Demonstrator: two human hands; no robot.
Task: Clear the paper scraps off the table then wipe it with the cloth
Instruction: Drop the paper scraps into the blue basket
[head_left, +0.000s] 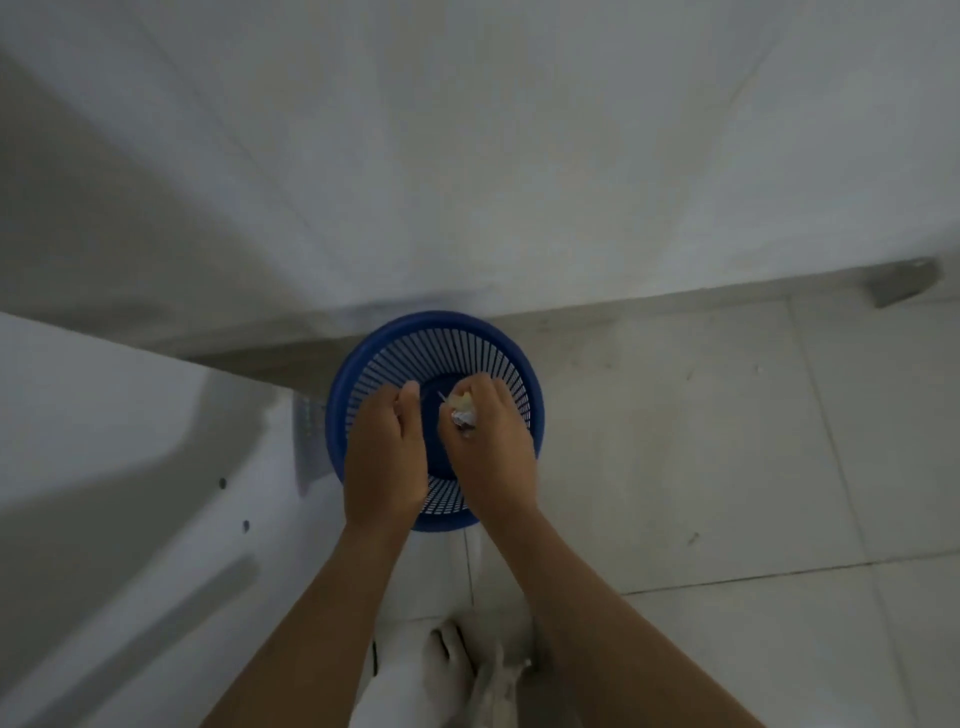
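Note:
A round blue mesh wastebasket (436, 332) stands on the tiled floor against a white wall. Both my hands hover over its mouth. My right hand (488, 441) grips crumpled paper scraps (462, 413), white and pale yellow, which stick out from its curled fingers. My left hand (382, 452) is beside it with its fingers curled downward; I cannot see whether anything is in it. The basket's dark blue bottom shows between my hands. The table and the cloth are not in view.
A white wall (519, 156) rises behind the basket. A white panel or cabinet side (130, 467) with small holes runs along the left. Pale floor tiles (727, 441) spread to the right. A grey doorstop (904, 286) sits by the wall at far right. My foot (447, 665) is below.

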